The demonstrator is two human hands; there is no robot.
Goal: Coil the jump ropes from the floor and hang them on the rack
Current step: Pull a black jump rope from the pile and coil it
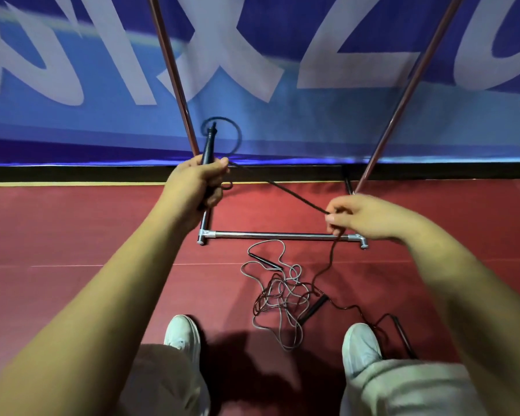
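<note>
Left hand [197, 183] grips the thin black jump-rope handle [208, 145], right hand [365, 217] pinches its cord [285, 192]; feed even loops, avoiding the lower-centre grey tangle [278, 295].

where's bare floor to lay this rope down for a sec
Bare red floor lies left of the left shoe and the rack's base bar. Crowded: the tangled ropes between the bar and the right shoe.
</note>
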